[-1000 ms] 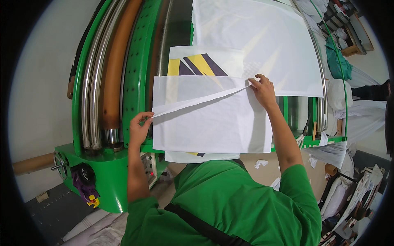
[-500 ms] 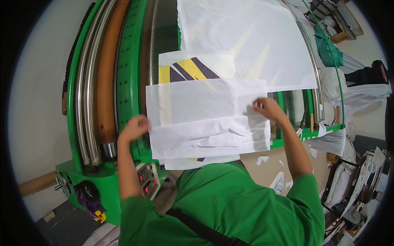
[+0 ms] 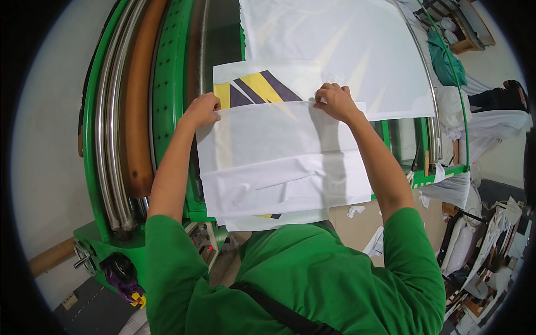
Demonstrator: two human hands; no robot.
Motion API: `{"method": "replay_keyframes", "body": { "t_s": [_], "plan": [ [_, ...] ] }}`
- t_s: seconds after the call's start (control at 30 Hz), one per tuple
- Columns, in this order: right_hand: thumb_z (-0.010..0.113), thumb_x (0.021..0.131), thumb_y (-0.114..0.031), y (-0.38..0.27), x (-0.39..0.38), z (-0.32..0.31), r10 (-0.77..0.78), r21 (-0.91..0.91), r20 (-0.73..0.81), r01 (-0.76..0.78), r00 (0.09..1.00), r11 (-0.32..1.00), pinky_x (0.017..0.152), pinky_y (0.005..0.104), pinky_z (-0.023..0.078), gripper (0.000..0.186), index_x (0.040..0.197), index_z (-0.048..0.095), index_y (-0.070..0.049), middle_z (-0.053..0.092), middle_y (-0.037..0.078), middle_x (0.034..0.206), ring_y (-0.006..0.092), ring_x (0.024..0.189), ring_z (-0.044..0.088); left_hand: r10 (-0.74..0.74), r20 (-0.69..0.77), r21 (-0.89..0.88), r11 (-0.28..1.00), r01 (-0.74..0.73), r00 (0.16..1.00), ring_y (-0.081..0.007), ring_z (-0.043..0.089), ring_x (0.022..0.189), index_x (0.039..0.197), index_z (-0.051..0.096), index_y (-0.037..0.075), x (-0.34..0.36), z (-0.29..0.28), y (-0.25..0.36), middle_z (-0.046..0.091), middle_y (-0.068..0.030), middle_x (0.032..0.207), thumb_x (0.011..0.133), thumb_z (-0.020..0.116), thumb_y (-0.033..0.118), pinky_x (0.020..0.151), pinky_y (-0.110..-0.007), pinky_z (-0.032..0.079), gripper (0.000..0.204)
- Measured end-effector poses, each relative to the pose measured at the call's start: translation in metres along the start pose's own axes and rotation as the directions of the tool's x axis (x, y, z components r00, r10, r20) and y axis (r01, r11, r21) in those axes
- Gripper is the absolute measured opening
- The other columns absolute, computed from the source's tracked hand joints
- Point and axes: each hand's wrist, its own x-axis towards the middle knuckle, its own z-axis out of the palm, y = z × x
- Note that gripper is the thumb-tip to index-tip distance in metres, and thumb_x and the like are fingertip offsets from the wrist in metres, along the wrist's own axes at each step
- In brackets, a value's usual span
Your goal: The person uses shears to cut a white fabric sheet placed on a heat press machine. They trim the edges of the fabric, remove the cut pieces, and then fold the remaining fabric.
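A piece of white cloth [image 3: 268,134] lies over a printed paper sheet [image 3: 298,72] with yellow and dark purple stripes. The stripes show faintly through the cloth, and its near part lies in a creased fold. At the cloth's far left corner, my left hand [image 3: 203,110] pinches the edge. Farther right along that same far edge, my right hand [image 3: 336,101] is closed on the cloth, its fingertips pressed together. A strip of printed paper shows below the cloth's near edge, close to my body.
The green machine [image 3: 170,84] has metal rollers [image 3: 111,117] and a brown roller [image 3: 140,111] on the left. A larger white sheet [image 3: 346,50] covers its bed at the back. A metal bar [image 3: 420,56] runs along the right. Paper scraps [image 3: 355,210] lie on the floor.
Both hands have moved away from me, from the cloth's sides to its far edge, and now pinch it. The creases in the near fold have smoothed a little.
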Motion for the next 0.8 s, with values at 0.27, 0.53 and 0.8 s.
{"method": "replay_keyframes", "body": {
  "t_s": [0.27,0.53,0.8],
  "plan": [
    [0.072,0.088,-0.025,-0.006,0.002,0.008,-0.042,0.024,-0.014,0.042,0.999,0.999,0.092,0.0464,0.04,0.018,0.101,0.069,-0.013,0.067,0.004,0.109,0.0264,0.109,0.06,0.293,-0.132,0.237,0.937,-0.257,0.947,-0.0319,0.061,0.102,0.091,0.068,0.006,-0.009,0.001,0.008,0.062,-0.0116,0.107,0.078,0.07,0.008,0.094,-0.046,0.046,0.013],
    [0.067,0.093,-0.02,-0.003,0.011,0.009,-0.095,0.03,-0.115,0.099,0.989,0.995,0.088,0.0445,0.044,0.013,0.098,0.064,-0.008,0.07,0.007,0.101,0.0278,0.1,0.064,0.165,-0.023,0.057,0.985,-0.164,0.986,-0.0401,0.065,0.096,0.091,0.065,0.002,0.012,-0.017,0.008,0.067,-0.0195,0.096,0.077,0.066,0.005,0.085,-0.048,0.05,0.015],
    [0.062,0.096,-0.017,0.001,0.049,-0.001,0.118,0.153,-0.099,-0.103,0.988,0.983,0.074,0.0469,0.05,0.016,0.1,0.059,-0.002,0.071,0.019,0.087,0.0403,0.084,0.066,0.02,-0.14,-0.233,0.971,-0.053,0.99,-0.0408,0.065,0.086,0.09,0.061,-0.002,0.047,-0.031,-0.015,0.068,-0.022,0.089,0.075,0.064,0.007,0.081,-0.045,0.052,0.018]
  ]
}}
